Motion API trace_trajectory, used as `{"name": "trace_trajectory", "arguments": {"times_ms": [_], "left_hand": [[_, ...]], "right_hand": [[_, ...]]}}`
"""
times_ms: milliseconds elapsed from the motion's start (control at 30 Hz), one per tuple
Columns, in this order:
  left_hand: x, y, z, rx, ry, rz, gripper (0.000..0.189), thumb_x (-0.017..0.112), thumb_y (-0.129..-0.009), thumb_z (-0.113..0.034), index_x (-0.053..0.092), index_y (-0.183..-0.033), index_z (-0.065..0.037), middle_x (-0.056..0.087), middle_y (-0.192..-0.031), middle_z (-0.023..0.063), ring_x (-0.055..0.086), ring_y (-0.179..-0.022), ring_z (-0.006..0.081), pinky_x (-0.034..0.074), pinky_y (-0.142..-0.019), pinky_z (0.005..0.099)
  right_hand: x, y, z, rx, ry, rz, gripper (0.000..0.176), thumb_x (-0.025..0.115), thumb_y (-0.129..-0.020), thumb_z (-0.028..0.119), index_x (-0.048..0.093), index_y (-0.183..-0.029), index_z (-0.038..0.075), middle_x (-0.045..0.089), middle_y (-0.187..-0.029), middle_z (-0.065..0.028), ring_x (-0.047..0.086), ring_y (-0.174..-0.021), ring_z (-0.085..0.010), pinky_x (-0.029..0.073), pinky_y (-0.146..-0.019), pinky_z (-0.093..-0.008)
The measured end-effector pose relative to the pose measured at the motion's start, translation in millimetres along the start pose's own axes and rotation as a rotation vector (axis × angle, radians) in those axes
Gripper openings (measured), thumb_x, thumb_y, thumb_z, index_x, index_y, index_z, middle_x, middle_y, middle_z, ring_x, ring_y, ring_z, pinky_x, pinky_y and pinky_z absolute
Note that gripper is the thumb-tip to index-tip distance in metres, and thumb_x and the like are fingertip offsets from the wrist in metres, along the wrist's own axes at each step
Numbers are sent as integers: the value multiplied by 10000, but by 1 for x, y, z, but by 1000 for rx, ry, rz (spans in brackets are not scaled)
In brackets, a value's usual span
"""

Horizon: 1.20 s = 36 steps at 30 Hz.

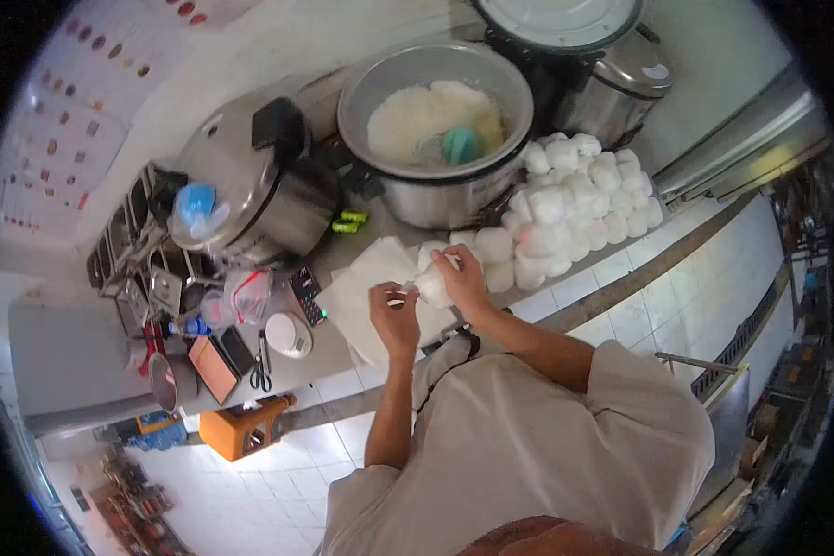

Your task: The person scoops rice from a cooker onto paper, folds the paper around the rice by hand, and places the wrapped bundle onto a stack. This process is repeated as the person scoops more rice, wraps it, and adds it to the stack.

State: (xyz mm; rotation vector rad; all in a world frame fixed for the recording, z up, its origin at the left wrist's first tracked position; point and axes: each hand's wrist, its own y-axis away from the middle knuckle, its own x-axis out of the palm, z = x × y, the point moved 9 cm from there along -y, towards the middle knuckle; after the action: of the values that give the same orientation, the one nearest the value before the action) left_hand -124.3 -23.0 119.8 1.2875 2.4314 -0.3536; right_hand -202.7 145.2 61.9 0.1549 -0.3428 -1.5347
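A white wrapped bundle [430, 289] is between my hands above the counter. My right hand [462, 277] curls around its side. At the bundle's gathered end, the fingers of my left hand [395, 318] pinch the wrapping together. White sheets [354, 292] lie stacked just left of and under my hands. To the right, many similar white bundles [574, 208] are piled up. Behind stands an open rice cooker [445, 199], with white rice [412, 116] and a teal scoop [461, 145] inside.
A lidded steel cooker [241, 171] stands at the left, with another steel pot [621, 79] at the back right. A white scale [288, 335], scissors [261, 364] and a saucepan [173, 381] occupy the counter's left. An orange stool [233, 432] is on the floor.
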Motion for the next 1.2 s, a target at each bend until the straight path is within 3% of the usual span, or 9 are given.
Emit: {"name": "trace_trajectory", "arguments": {"times_ms": [200, 333, 433, 533, 700, 767, 833, 1000, 1200], "left_hand": [[122, 47, -75, 119, 352, 181, 456, 467, -1096, -249, 458, -1428, 63, 599, -1303, 220, 626, -1150, 291, 503, -963, 364], [181, 38, -101, -156, 425, 326, 498, 465, -1099, -301, 403, -1448, 49, 570, -1344, 223, 543, -1275, 336, 404, -1089, 453], [243, 30, -130, 210, 58, 668, 592, 533, -1063, -324, 364, -1504, 34, 494, -1456, 261, 472, -1358, 407, 341, -1152, 496], [233, 45, -203, 502, -56, 610, 714, 626, -1005, -277, 298, -1571, 7, 348, -1587, 279, 350, -1458, 460, 277, -1210, 509], [188, 38, -162, 313, 14, 633, 816, 710, -939, -141, 252, -1601, -1, 263, -1636, 281, 251, -1528, 445, 236, -1244, 489], [159, 28, -113, 267, -14, 552, 820, 716, -934, -127, 255, -1600, -2, 269, -1633, 284, 269, -1522, 438, 248, -1240, 481], [110, 17, -82, 188, -92, 443, 815, 711, -944, -96, 250, -1612, -25, 292, -1651, 211, 336, -1505, 377, 284, -1229, 467], [-13, 19, 11, -203, -18, 56, 734, 663, -993, -106, 262, -1597, 0, 347, -1620, 199, 530, -1342, 353, 450, -1098, 467], [-26, 5, 17, -198, 156, -42, 764, 668, -1001, -129, 227, -1614, -11, 345, -1621, 210, 584, -1281, 334, 484, -1061, 440]], "right_hand": [[-82, -12, 64, -100, 143, -99, 363, 655, -1000, 332, 696, -1055, -24, 734, -942, -153, 677, -911, -230, 516, -862, -362], [-119, -28, 84, -226, 130, -7, 320, 604, -1046, 316, 695, -1096, 14, 707, -905, -60, 617, -819, -132, 517, -773, -307], [-198, -72, 78, -151, 109, -182, 371, 675, -991, 342, 702, -1116, -7, 719, -918, -107, 650, -856, -176, 524, -784, -341], [-305, -148, 109, -271, 401, -539, 578, 742, -914, 450, 677, -1178, -61, 728, -981, -246, 697, -963, -374, 531, -865, -438], [-435, -301, 107, -535, 935, -754, 564, 721, -924, 501, 684, -1051, -48, 702, -1014, -327, 673, -987, -487, 521, -854, -513], [-395, -297, 125, -423, 1221, -606, 499, 716, -944, 443, 686, -1035, -47, 717, -1020, -281, 692, -950, -457, 536, -850, -505], [-313, -214, 217, -1029, 1196, -724, 384, 694, -974, 338, 685, -1016, -43, 727, -1017, -236, 702, -899, -426, 550, -802, -487], [-103, -180, 326, -859, 742, 118, 260, 654, -973, 242, 717, -1100, 25, 715, -957, -161, 688, -771, -353, 532, -721, -459], [34, -278, 113, -117, 1812, 1240, 504, 554, -1050, 419, 642, -1353, 25, 689, -1279, -210, 734, -943, -335, 590, -794, -424]]}}
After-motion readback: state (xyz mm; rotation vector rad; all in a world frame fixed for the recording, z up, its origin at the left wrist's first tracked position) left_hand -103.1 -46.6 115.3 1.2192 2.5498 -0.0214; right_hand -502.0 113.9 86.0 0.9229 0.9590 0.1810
